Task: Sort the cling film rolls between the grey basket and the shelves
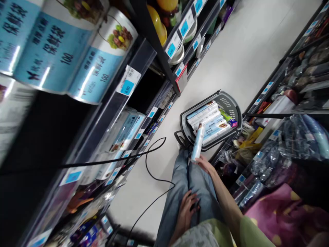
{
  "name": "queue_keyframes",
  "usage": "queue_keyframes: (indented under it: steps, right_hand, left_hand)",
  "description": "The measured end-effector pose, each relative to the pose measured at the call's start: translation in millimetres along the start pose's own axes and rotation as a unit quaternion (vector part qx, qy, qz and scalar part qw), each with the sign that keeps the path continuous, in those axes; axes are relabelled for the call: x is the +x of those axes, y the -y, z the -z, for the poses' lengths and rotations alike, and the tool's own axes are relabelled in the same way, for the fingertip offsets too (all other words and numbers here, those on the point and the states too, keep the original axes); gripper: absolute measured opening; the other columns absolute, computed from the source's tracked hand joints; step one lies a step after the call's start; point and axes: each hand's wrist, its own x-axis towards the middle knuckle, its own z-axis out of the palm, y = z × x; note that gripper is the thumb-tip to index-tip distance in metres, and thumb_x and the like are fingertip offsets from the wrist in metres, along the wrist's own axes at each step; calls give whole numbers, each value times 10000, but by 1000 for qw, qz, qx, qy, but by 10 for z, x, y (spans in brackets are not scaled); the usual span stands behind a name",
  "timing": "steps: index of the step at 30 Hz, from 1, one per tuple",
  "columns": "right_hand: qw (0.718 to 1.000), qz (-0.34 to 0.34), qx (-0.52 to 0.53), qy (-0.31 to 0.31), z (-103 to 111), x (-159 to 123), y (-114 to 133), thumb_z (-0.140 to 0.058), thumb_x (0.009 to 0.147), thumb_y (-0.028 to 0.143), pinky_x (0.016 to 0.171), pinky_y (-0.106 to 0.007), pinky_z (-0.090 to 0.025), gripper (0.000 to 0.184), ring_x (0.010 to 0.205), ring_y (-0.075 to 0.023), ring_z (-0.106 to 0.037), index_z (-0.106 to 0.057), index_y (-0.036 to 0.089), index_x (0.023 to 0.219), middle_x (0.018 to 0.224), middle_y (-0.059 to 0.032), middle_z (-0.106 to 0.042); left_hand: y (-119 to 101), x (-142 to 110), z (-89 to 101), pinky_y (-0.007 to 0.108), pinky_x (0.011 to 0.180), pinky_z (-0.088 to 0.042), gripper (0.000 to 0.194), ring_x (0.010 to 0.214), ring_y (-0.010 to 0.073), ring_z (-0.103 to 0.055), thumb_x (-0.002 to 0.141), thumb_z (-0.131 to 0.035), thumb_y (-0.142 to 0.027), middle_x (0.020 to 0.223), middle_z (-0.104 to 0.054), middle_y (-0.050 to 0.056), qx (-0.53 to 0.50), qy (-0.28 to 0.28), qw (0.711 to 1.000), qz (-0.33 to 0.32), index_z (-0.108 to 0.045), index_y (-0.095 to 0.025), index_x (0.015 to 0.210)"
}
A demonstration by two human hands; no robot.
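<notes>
Roll (198,142), wrapped in white and light blue, is held across the near rim of the grey basket (228,103), its far end pointed between 12 and 1 o'clock. In this view the packed rolls (214,130) are overlapped by that end; whether they are touched cannot be told from above. The near end alone is pinched by the fingers of the right hand (205,164), so the far end is likely to dip or swing if the wrist is moved quickly. A grip nearer the middle would probably be steadier, or support could be lent by the left hand (187,209), which is rested on the jeans (177,185) at 7 o'clock from the right, fingers loosely parted and nothing held.

The packed rolls are laid side by side, sloped from 8 to 2 o'clock. To be matched to that slope, the held roll would have to be turned somewhat clockwise. The rim should be cleared by the near end and knuckles, and the green-and-purple box (228,118), set at 3 o'clock among the contents, is best left unbumped. Snagging on the handle (180,139), at the basket's 8 o'clock, should also be avoided.
</notes>
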Motion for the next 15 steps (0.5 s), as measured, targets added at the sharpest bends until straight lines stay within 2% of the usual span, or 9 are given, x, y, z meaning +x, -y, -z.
queue_keyframes:
  steps: [3,7,10,12,15]
  right_hand:
    - [995,-32,-67,63,-104,-361,-336,-1012,549,344,868,-391,-640,621,846,-241,-778,-709,219,1076,882,-8,-806]
    - [985,-44,-126,112,-269,-712,-538,-1034,544,456,890,-442,-640,661,916,-278,-773,-698,252,1076,990,-23,-811]
    - [975,-25,-166,146,-367,-902,-484,-1041,537,510,893,-460,-634,644,900,-283,-754,-709,263,1030,953,-13,-795]
    - [962,-3,-211,174,-413,-1024,-390,-1035,544,543,917,-489,-626,604,905,-297,-737,-730,263,984,928,-11,-785]
    - [946,42,-278,163,-465,-1219,-226,-1015,549,590,1018,-548,-587,578,980,-338,-724,-744,262,939,939,-11,-781]
  left_hand:
    - [-140,111,-113,550,1018,-609,628,1442,438,-607,680,-927,-613,1464,-687,162,-60,-27,997,-40,-732,-384,1232]
    - [-326,151,-243,478,1102,-605,438,1476,363,-596,914,-744,-499,1477,-678,161,-146,-68,985,-55,-707,-295,1300]
    - [-425,79,-280,432,1097,-609,302,1435,325,-634,988,-679,-429,1415,-727,107,-154,-64,984,-67,-748,-297,1251]
    - [-493,6,-299,397,1054,-623,284,1354,326,-689,963,-738,-414,1339,-765,108,-141,-27,986,-79,-788,-268,1202]
    - [-612,-130,-370,362,940,-649,325,1151,313,-767,878,-853,-387,1218,-802,123,-121,22,989,-88,-823,-202,1144]
